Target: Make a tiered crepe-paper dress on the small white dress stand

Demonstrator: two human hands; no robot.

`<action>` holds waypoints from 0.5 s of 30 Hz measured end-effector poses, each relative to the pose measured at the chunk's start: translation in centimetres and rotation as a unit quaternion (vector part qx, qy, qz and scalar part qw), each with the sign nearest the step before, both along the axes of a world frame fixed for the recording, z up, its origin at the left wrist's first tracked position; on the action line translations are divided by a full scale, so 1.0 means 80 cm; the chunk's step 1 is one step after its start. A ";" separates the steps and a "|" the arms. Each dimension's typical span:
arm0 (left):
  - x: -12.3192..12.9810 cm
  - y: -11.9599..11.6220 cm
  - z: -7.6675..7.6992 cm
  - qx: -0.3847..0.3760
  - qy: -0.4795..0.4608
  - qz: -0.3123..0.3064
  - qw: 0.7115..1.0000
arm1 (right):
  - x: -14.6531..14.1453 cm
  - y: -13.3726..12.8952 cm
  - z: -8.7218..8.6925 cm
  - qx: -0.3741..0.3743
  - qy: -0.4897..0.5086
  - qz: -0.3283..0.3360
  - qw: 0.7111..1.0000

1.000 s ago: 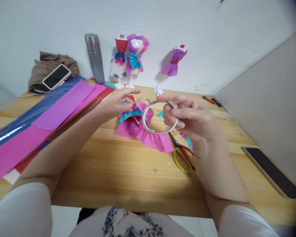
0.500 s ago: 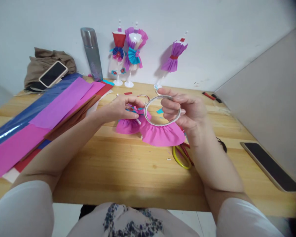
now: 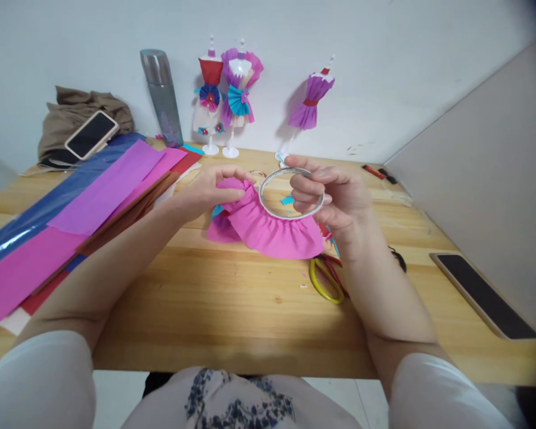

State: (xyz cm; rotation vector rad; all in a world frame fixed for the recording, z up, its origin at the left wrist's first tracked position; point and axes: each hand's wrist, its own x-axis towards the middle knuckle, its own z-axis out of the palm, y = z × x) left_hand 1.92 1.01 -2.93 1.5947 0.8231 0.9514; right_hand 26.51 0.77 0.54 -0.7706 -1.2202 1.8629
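Note:
A gathered pink paper ruffle (image 3: 279,235) spreads over the table in front of me. My left hand (image 3: 218,187) pinches its upper left end between thumb and fingers. Raised over the ruffle, my right hand (image 3: 324,190) has its fingers wrapped round a thin tape ring (image 3: 268,205). A second, darker pink gathered piece (image 3: 223,229) lies partly hidden under the ruffle's left side. Scissors with yellow and red handles (image 3: 326,283) lie just below my right wrist.
Three small dressed mannequins (image 3: 209,95) and a grey bottle (image 3: 163,98) stand at the back wall. Coloured paper sheets (image 3: 107,185) and a phone on brown cloth (image 3: 84,113) lie left. Another phone (image 3: 485,295) is at the right edge.
My left hand has closed on the ruffle's end, and the ruffle now extends further left, over the other pink piece. The right hand still holds the tape ring.

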 end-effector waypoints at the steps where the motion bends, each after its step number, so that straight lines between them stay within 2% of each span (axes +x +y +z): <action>1: -0.001 0.000 0.002 0.013 0.000 0.009 1.000 | 0.000 0.000 0.000 0.002 0.003 0.003 1.000; 4: -0.002 0.001 0.004 0.030 -0.002 0.017 0.999 | 0.001 0.001 -0.001 0.015 -0.002 0.003 1.000; 9: 0.003 0.001 0.001 -0.047 -0.038 -0.001 0.998 | 0.002 -0.001 -0.001 0.042 -0.036 -0.013 0.998; 12: 0.007 -0.002 0.000 -0.091 -0.057 -0.013 0.994 | 0.003 -0.002 -0.002 0.025 -0.021 0.007 0.999; 15: 0.009 -0.004 0.000 -0.100 -0.056 -0.013 0.993 | 0.004 -0.002 -0.003 0.019 0.002 0.034 0.999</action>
